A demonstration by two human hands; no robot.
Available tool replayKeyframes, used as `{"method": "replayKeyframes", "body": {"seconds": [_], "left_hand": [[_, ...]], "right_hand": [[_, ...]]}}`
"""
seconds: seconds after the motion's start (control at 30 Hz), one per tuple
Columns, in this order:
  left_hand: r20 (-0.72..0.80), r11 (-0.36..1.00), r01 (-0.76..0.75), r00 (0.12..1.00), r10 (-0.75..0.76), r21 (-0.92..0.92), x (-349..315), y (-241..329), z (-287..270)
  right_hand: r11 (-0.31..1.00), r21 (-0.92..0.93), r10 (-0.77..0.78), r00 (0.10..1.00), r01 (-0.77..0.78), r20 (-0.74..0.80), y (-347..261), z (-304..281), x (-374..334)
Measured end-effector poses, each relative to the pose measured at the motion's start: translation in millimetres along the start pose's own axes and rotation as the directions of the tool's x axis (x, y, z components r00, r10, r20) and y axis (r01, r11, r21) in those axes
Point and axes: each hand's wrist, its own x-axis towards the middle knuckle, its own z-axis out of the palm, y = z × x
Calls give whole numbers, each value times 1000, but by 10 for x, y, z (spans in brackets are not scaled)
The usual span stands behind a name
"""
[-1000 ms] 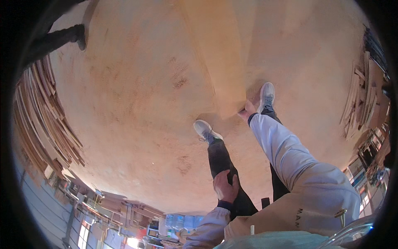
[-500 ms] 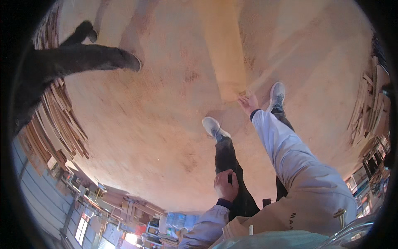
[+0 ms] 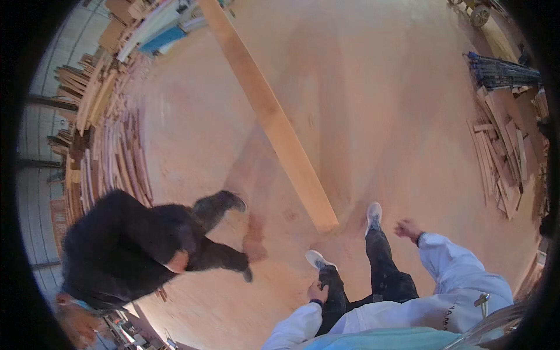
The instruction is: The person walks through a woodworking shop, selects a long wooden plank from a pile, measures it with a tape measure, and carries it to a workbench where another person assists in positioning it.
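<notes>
A long, flat wooden board (image 3: 274,125) lies on the floor, running from its near end by my feet toward the far left. My right hand (image 3: 407,228) is off the board, to the right of its near end and beyond my right knee. Its fingers are loosely bent and apart, with nothing seen in them. My left hand (image 3: 318,291) rests at my left thigh, fingers curled in and nothing visible in it. Both arms wear light sleeves with dark cuffs.
A person in dark clothes (image 3: 134,245) leans forward on the left, close to the board. Stacked timber (image 3: 114,157) lines the left side. Loose planks (image 3: 501,151), dark blue rods (image 3: 504,71) and a wheel (image 3: 479,16) are at the right.
My right hand has let go of the board's near end and moved right. My view has lifted, showing more of the board's length. The other person has come further into view.
</notes>
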Motion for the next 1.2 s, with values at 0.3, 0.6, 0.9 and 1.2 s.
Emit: {"method": "replayKeyframes", "body": {"seconds": [0.3, 0.6, 0.9, 1.2], "left_hand": [[64, 979, 169, 985, -163, -116, -1, 503, -1122], [119, 914, -178, 965, 235, -363, 155, 2423, -1256], [186, 881, -15, 976, 116, -474, 979, 2519, -1199], [326, 828, -454, 878, 351, 330, 2410, 3790, -1852]], "right_hand": [[983, 102, 149, 989, -150, 13, -128, -1200, -1180], [991, 104, -85, 996, 86, -12, -1627, -1289, -1382], [976, 81, -198, 979, 201, -50, -3061, -1265, -962], [985, -51, -167, 985, 166, -32, -4933, -854, -326]]}}
